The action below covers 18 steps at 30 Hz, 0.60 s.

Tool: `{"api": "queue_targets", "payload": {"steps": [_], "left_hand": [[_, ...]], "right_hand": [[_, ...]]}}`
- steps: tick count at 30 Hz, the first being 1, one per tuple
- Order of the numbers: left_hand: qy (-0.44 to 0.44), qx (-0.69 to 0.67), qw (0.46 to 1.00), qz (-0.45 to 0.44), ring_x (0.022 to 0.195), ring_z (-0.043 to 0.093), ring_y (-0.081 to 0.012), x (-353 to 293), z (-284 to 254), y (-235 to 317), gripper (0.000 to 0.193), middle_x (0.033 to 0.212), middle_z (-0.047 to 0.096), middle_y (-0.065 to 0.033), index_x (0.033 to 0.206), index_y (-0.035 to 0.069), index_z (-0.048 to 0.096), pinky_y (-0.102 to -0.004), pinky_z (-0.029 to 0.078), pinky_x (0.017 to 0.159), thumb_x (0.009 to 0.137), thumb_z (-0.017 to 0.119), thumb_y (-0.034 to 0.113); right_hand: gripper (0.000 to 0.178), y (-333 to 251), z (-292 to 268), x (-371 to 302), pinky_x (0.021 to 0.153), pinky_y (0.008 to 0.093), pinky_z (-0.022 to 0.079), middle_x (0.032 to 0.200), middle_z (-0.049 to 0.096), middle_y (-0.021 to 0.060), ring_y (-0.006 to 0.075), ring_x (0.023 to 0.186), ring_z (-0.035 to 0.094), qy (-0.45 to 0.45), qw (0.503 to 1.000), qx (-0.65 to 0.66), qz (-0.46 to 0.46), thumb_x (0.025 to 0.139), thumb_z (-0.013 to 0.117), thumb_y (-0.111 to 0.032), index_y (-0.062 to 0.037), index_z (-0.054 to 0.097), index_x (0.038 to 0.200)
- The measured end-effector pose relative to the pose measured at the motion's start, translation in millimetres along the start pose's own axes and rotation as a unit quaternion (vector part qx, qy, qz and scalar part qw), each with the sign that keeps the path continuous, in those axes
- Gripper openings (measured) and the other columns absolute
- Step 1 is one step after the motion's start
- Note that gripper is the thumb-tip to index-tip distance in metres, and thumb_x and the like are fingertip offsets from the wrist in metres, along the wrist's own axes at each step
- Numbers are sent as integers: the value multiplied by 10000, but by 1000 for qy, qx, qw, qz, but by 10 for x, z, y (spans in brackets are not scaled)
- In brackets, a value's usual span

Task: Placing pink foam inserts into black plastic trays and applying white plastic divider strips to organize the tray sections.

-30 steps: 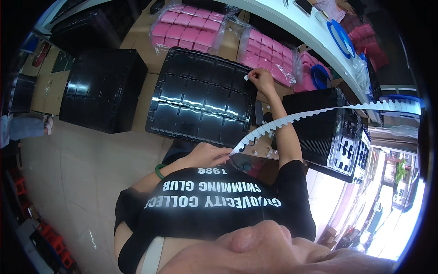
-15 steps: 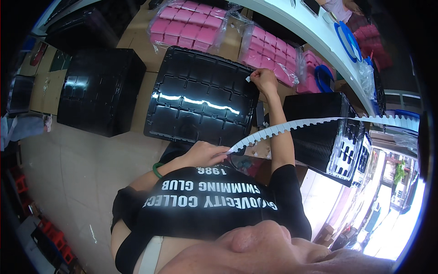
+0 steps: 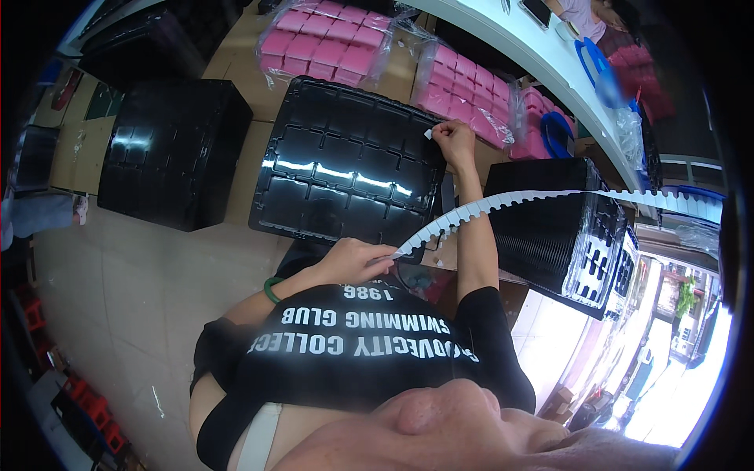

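A black plastic tray with shallow rectangular compartments lies in front of me, its glossy surface catching a bright streak of light. At its far right corner my right hand is closed in a pinch on a small white label. I cannot tell whether the label touches the tray. Near the tray's front edge, my left hand grips the end of a long pale strip with a notched edge. From there the strip arcs over my right forearm toward the far right.
Stacks of black trays stand left and right. Beyond the tray are plastic-wrapped pink blocks, with a second pack beside them. A white shelf edge runs along the back right. Another person is partly visible there.
My right forearm has shifted slightly left, and the strip's arc has moved up a little. Both hands keep their grips in nearly the same places.
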<state>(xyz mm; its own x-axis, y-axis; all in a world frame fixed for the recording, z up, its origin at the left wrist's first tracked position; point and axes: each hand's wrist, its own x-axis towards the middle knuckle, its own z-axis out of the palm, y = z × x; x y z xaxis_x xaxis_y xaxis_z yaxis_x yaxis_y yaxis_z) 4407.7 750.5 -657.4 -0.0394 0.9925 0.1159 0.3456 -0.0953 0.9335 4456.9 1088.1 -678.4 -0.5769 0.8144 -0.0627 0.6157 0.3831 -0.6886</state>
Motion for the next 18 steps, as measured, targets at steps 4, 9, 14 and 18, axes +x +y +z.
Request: {"api": "queue_targets", "payload": {"steps": [4,9,14,18], "left_hand": [[4,-9,1000,1,623,709,-167,8,94,67,272,762,742,-39,1178,99,703,-277,551,581,916,667,163],[20,7,1000,2,640,715,-162,-28,191,122,280,794,749,-48,1189,67,689,-262,558,597,925,651,152],[50,14,999,-11,638,704,-198,-75,352,161,262,770,734,-55,1160,83,696,-295,542,588,927,643,189],[51,6,998,-29,589,668,-236,-86,431,199,231,720,712,-41,1124,134,708,-332,500,554,930,627,230]], "right_hand": [[130,250,30,-4,640,274,483,759,685,55,122,662,601,20,991,-36,-126,765,745,-89,0,749,859],[151,458,-75,-32,636,267,461,710,643,42,103,657,582,43,986,153,-46,755,755,-146,-30,757,852],[116,601,-166,-396,621,231,447,770,651,-9,44,662,554,73,976,187,-86,809,724,-111,-17,729,877],[114,738,-428,-1193,648,228,451,781,635,-16,54,698,552,81,982,172,-7,850,714,-115,-18,690,906]]}}
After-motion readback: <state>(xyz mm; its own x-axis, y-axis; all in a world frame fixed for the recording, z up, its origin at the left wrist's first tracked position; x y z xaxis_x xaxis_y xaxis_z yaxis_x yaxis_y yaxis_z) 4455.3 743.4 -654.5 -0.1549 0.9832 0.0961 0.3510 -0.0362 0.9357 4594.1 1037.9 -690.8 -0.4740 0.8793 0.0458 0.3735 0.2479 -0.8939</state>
